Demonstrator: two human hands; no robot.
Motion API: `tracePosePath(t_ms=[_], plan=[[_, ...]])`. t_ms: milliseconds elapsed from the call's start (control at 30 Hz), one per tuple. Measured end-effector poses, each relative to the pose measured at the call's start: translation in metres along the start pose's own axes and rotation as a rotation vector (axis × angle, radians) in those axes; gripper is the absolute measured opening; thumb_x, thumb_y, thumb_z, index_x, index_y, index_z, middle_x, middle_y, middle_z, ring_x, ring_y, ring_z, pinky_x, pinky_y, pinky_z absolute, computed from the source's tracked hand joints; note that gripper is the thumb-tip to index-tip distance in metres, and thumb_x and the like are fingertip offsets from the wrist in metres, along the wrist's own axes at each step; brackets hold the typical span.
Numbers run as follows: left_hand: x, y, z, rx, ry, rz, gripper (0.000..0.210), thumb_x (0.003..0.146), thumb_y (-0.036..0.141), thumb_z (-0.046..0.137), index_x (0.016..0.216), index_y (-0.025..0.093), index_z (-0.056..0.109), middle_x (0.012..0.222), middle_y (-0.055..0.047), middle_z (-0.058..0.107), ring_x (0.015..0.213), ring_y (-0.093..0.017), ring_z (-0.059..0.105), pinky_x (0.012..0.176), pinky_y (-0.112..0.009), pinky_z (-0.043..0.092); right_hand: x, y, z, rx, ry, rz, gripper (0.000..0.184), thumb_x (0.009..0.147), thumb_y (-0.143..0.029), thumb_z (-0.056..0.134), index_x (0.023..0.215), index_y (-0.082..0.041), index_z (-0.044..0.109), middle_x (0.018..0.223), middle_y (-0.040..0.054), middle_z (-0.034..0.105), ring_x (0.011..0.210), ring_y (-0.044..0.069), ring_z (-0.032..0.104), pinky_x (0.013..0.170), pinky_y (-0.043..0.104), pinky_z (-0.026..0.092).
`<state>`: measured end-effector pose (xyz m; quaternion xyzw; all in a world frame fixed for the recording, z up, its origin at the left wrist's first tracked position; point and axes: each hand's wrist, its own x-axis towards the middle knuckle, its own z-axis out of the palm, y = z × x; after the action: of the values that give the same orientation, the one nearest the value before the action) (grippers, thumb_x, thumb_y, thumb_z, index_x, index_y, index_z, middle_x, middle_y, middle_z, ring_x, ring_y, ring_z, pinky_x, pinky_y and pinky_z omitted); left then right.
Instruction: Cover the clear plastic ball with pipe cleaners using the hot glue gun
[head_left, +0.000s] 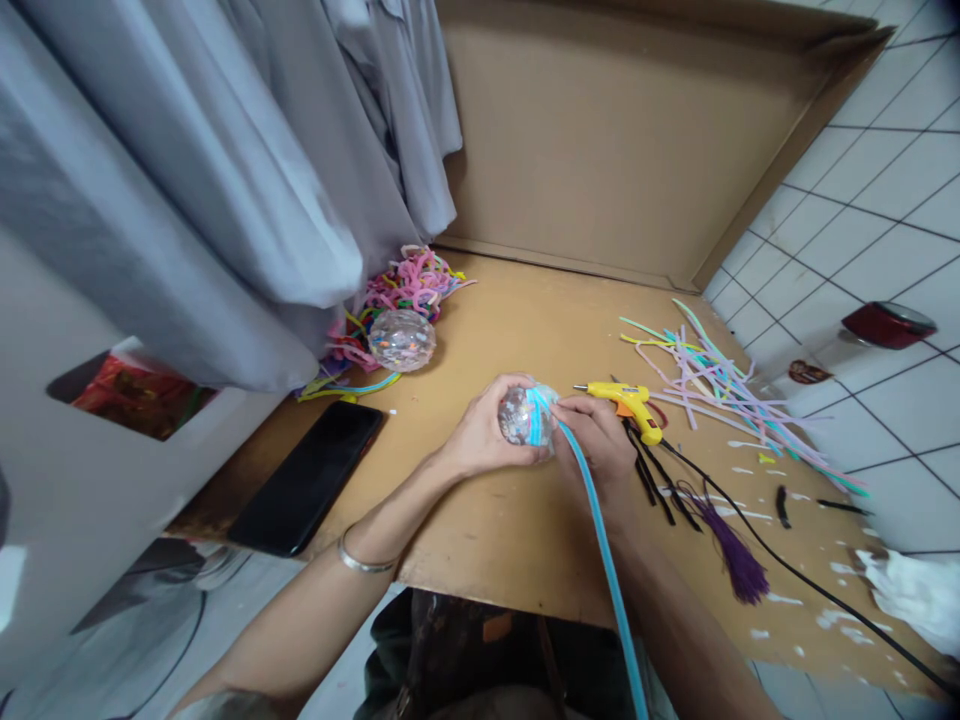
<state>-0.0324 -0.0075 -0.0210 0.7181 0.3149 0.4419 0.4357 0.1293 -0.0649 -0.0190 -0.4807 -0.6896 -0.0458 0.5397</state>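
My left hand (pixel 480 428) is wrapped round a clear ball (pixel 514 420) with a light, speckled inside. Light-blue pipe cleaner strips lie across the ball's right part. Close against that side, my right hand (pixel 600 450) pinches a blue pipe cleaner (pixel 598 520), whose long free end hangs down past the table's front edge. The right fingertips are partly hidden behind the strand. Just beyond the right hand rests a yellow glue gun (pixel 630 402), its nozzle pointing left.
A second clear ball (pixel 403 340) sits by a heap of colourful pipe cleaners (pixel 420 280). A black phone (pixel 309 480) lies at left. On the right are loose pipe cleaners (pixel 705 370), a purple tassel (pixel 731 550), the glue gun's cord (pixel 780 575) and white tissue (pixel 911 595).
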Motion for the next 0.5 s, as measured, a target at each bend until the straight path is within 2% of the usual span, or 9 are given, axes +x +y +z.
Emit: tracePosePath(t_ms=[100, 267, 367, 500], plan=[[0.0, 0.001, 0.0, -0.012, 0.003, -0.024, 0.07, 0.054, 0.031, 0.083, 0.117, 0.023, 0.054, 0.12, -0.008, 0.065, 0.103, -0.026, 0.065, 0.09, -0.04, 0.052, 0.003, -0.003, -0.005, -0.049, -0.081, 0.043, 0.018, 0.092, -0.021, 0.055, 0.1, -0.027, 0.069, 0.094, 0.005, 0.069, 0.087, 0.02, 0.065, 0.079, 0.037, 0.056], [0.0, 0.002, -0.002, -0.012, 0.027, -0.037, 0.068, 0.053, 0.026, 0.082, 0.116, 0.021, 0.055, 0.12, -0.009, 0.066, 0.105, -0.027, 0.065, 0.091, -0.041, 0.053, 0.009, -0.017, -0.011, -0.043, -0.197, -0.02, 0.019, 0.093, -0.019, 0.051, 0.097, -0.027, 0.068, 0.099, 0.0061, 0.07, 0.092, 0.021, 0.066, 0.08, 0.036, 0.057], [0.0, 0.002, -0.002, -0.002, 0.033, -0.02, 0.066, 0.053, 0.022, 0.079, 0.115, 0.021, 0.056, 0.123, -0.009, 0.065, 0.107, -0.027, 0.065, 0.092, -0.041, 0.053, 0.011, -0.022, -0.012, -0.037, -0.233, 0.008, 0.022, 0.094, -0.019, 0.048, 0.1, -0.028, 0.067, 0.099, 0.0057, 0.07, 0.095, 0.022, 0.066, 0.082, 0.037, 0.057], [0.0, 0.002, -0.003, 0.015, 0.031, 0.025, 0.064, 0.054, 0.021, 0.078, 0.114, 0.021, 0.056, 0.122, -0.009, 0.065, 0.11, -0.028, 0.065, 0.093, -0.041, 0.052, 0.012, -0.022, -0.012, -0.029, -0.221, -0.059, 0.022, 0.092, -0.016, 0.049, 0.095, -0.027, 0.068, 0.095, 0.0055, 0.07, 0.089, 0.021, 0.066, 0.081, 0.037, 0.057]])
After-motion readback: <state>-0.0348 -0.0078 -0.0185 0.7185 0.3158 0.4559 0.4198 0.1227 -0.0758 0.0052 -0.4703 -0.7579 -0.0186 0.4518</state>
